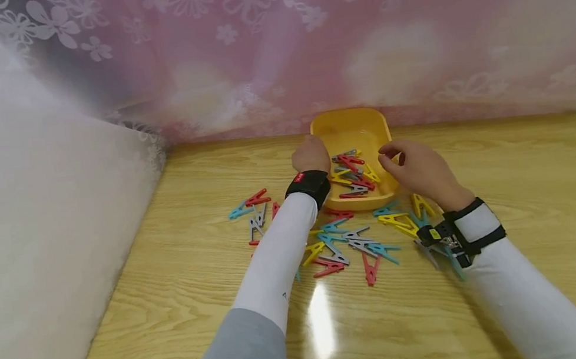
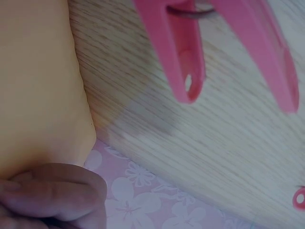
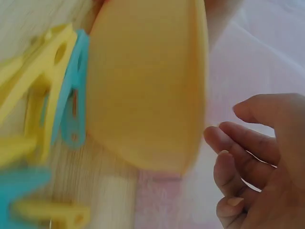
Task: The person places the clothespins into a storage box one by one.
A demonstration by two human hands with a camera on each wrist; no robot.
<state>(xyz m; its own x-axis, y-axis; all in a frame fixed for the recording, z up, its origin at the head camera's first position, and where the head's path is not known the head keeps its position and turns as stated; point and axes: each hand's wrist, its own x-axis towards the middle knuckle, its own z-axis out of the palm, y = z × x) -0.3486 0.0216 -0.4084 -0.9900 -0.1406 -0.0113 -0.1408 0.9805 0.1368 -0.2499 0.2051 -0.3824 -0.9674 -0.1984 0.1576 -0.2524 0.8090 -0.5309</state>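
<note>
A yellow plastic basin [image 1: 360, 202] holds several red, yellow, blue and grey clothespins [image 1: 354, 175]. At its left side, my left hand [image 1: 310, 154] grips the rim with curled fingers. The left wrist view shows that hand [image 2: 62, 195] against the basin's outer wall [image 2: 38, 86], partly cut off by the frame. Over the right rim hovers my right hand [image 1: 420, 173], thumb and fingers apart. Nothing sits between the fingers [image 3: 238, 167] in the right wrist view, where they are beside the rim.
More clothespins [image 1: 362, 245] lie scattered on the wooden table [image 1: 169, 264] in front of the basin and under both forearms. A pink clothespin [image 2: 190, 57] is close to the left wrist camera. Behind the basin hangs a pink floral cloth [image 1: 276, 74]; a white surface [image 1: 36, 172] rises at left.
</note>
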